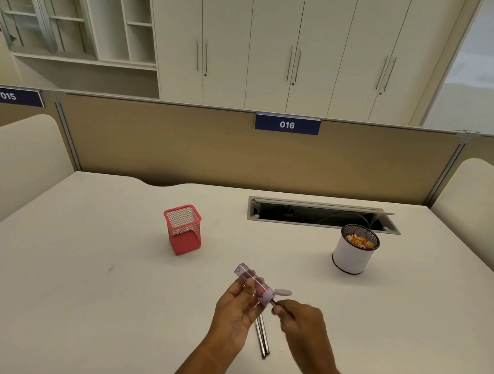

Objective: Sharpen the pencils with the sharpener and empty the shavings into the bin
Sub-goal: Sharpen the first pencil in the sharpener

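L hand (237,306) grips the purple sharpener (251,280) round its clear barrel, fingers curled, and holds it tilted above the table (78,291), near-centre front. R hand (302,318) pinches a dark pencil (274,303) w/ thumb + fingertips; the pencil tip end sits in the sharpener's lower cap. A small lilac flap (283,293) sticks out sideways from that cap. Barrel contents: I can't tell, too blurred. Two more pencils (263,336) lie side by side on the table, just under and between my view of both hands, partly hidden by the L hand.

Containers: white round bin (352,257) w/ black mesh rim, right-rear, upright, w/ orange shavings (360,241) piled inside. Red mesh holder (182,230), square, upright, left of centre, well apart from the bin. Cable slot (324,215) in the table behind the bin, lid up, cables inside.
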`<state>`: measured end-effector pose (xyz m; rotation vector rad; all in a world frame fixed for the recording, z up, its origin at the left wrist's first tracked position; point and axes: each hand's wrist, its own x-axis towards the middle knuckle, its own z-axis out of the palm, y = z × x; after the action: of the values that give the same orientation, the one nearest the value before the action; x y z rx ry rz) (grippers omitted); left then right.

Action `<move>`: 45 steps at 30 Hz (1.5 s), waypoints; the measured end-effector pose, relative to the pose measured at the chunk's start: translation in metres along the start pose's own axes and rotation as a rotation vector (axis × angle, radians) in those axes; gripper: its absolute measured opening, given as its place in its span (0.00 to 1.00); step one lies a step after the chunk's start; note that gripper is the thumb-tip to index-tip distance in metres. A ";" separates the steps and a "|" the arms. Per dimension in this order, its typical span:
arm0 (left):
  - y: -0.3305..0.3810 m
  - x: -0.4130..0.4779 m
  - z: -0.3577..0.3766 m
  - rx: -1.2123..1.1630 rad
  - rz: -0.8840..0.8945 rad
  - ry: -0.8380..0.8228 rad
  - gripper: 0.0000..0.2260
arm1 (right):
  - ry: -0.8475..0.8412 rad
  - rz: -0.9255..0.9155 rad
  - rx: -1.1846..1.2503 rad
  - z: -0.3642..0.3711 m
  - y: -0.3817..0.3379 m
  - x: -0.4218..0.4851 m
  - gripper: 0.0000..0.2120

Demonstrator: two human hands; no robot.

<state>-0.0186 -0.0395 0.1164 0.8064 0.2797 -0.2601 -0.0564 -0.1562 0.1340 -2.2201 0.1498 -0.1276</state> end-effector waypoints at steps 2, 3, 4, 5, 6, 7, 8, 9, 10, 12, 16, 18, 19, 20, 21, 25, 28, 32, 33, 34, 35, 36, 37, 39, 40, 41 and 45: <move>0.000 0.000 -0.002 0.023 -0.005 -0.021 0.07 | -0.326 0.484 0.627 -0.012 -0.002 0.009 0.19; 0.000 0.000 -0.004 0.028 -0.011 -0.028 0.07 | -0.446 0.651 0.888 -0.017 0.001 0.012 0.21; 0.000 0.000 -0.006 0.036 -0.017 -0.033 0.07 | -0.511 0.745 1.052 -0.021 0.002 0.013 0.22; 0.000 0.001 -0.007 0.045 -0.022 -0.038 0.07 | -0.555 0.761 1.103 -0.022 0.003 0.013 0.22; 0.000 0.001 -0.008 0.052 -0.025 -0.040 0.08 | -0.570 0.721 1.049 -0.022 0.003 0.013 0.21; -0.001 0.001 -0.009 0.056 -0.027 -0.041 0.09 | -0.550 0.643 0.914 -0.020 0.003 0.011 0.20; -0.002 0.001 -0.009 0.056 -0.029 -0.038 0.10 | -0.508 0.555 0.742 -0.017 0.000 0.009 0.18; -0.005 0.001 -0.010 0.051 -0.031 -0.032 0.11 | -0.458 0.476 0.565 -0.014 -0.002 0.008 0.17; -0.007 0.002 -0.011 0.041 -0.034 -0.022 0.12 | -0.411 0.408 0.419 -0.012 -0.005 0.005 0.16; -0.009 0.003 -0.014 0.025 -0.035 -0.007 0.13 | -0.362 0.264 0.185 -0.010 -0.006 0.001 0.11; -0.008 0.003 -0.015 0.026 -0.056 0.014 0.15 | -0.306 0.021 -0.153 -0.007 -0.004 -0.004 0.11; -0.008 0.003 -0.014 -0.023 -0.049 0.035 0.16 | -0.203 -0.055 -0.254 -0.003 0.001 -0.002 0.11; -0.007 0.003 -0.013 -0.047 -0.039 0.039 0.16 | -0.147 -0.083 -0.294 -0.002 0.000 -0.004 0.09; -0.006 0.003 -0.011 -0.064 -0.028 0.039 0.15 | -0.071 -0.150 -0.370 0.000 0.000 -0.005 0.07; -0.005 0.003 -0.010 -0.076 -0.015 0.038 0.14 | -0.020 -0.228 -0.434 0.001 0.001 -0.006 0.05; -0.002 0.001 -0.003 -0.067 -0.004 0.025 0.08 | 0.134 -0.388 -0.623 0.001 0.005 -0.012 0.15; -0.004 0.000 -0.002 -0.023 -0.013 0.014 0.07 | -0.062 -0.020 -0.224 0.000 0.002 -0.006 0.11; -0.003 0.003 -0.005 0.043 -0.041 -0.028 0.14 | -0.468 0.633 0.795 -0.015 0.013 0.009 0.18; -0.002 0.003 -0.005 0.054 -0.052 -0.046 0.15 | -0.567 0.771 0.996 -0.020 0.014 0.013 0.16; -0.001 0.004 -0.005 0.058 -0.058 -0.058 0.15 | -0.640 0.856 1.142 -0.023 0.013 0.015 0.13; 0.000 0.005 -0.005 0.056 -0.063 -0.059 0.15 | -0.687 0.887 1.226 -0.025 0.012 0.014 0.11; 0.000 0.007 -0.004 0.047 -0.069 -0.058 0.15 | -0.705 0.883 1.263 -0.025 0.011 0.014 0.10; 0.000 0.008 -0.004 0.032 -0.075 -0.058 0.15 | -0.698 0.858 1.239 -0.025 0.010 0.014 0.09; -0.001 0.009 -0.004 0.004 -0.092 -0.048 0.15 | -0.662 0.757 1.050 -0.025 0.009 0.014 0.11; -0.002 0.010 -0.005 -0.004 -0.098 -0.038 0.15 | -0.648 0.693 0.931 -0.026 0.008 0.014 0.12; -0.002 0.011 -0.006 -0.010 -0.101 -0.026 0.16 | -0.630 0.621 0.820 -0.027 0.007 0.014 0.12; -0.003 0.012 -0.007 -0.026 -0.076 -0.006 0.13 | -0.435 0.405 0.545 -0.022 0.000 0.013 0.07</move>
<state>-0.0095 -0.0378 0.1054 0.7699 0.3076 -0.3292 -0.0465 -0.1754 0.1482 -1.5908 0.2821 0.4803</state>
